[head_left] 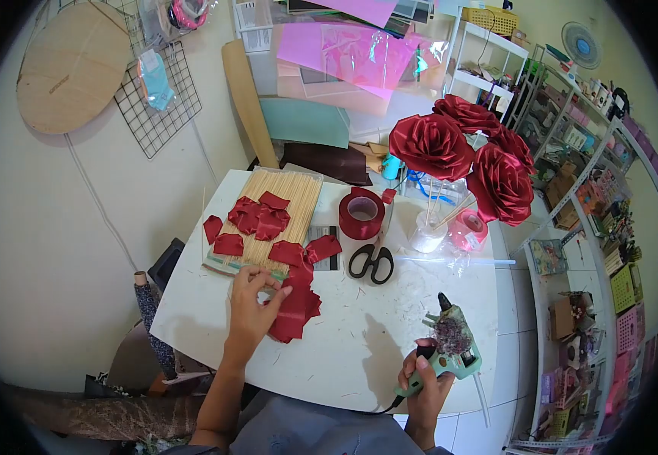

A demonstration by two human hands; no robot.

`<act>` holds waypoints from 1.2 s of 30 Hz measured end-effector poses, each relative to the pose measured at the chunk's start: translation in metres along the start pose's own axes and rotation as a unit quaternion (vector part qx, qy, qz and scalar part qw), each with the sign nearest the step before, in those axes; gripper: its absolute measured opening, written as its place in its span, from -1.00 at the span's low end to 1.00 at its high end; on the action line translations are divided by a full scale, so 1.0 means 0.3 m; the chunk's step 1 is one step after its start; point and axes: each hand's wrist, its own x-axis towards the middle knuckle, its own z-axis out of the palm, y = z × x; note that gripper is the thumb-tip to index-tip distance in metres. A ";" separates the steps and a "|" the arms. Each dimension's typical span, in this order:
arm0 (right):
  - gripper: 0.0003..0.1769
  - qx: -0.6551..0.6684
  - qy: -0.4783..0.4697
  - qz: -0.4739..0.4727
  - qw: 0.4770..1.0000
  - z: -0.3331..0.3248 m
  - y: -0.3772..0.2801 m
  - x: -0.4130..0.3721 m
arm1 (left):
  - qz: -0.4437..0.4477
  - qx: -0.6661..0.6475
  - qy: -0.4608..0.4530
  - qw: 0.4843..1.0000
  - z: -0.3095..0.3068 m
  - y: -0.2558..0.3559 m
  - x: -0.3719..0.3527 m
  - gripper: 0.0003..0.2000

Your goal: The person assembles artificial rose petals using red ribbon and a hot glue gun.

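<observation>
My right hand grips a mint-green glue gun, its black nozzle tilted up and a clear glue stick hanging from the back. Dark matted residue covers part of the gun. Over the pile of red satin ribbon petals, my left hand has thumb and forefinger pinched at a petal's left edge. More cut petals lie on a bundle of thin wooden sticks. Just behind the pile are black-handled scissors and a roll of red ribbon.
Large red satin roses stand on sticks in a white holder at the table's back right. Beside them sits a pink tape roll. Small red scraps dot the white table. Loaded shelves line the right side.
</observation>
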 end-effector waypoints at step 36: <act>-0.66 -0.279 -0.068 0.087 0.954 0.020 0.001 -0.005 | -0.013 -0.313 -0.148 0.938 -0.033 0.323 0.003 -0.61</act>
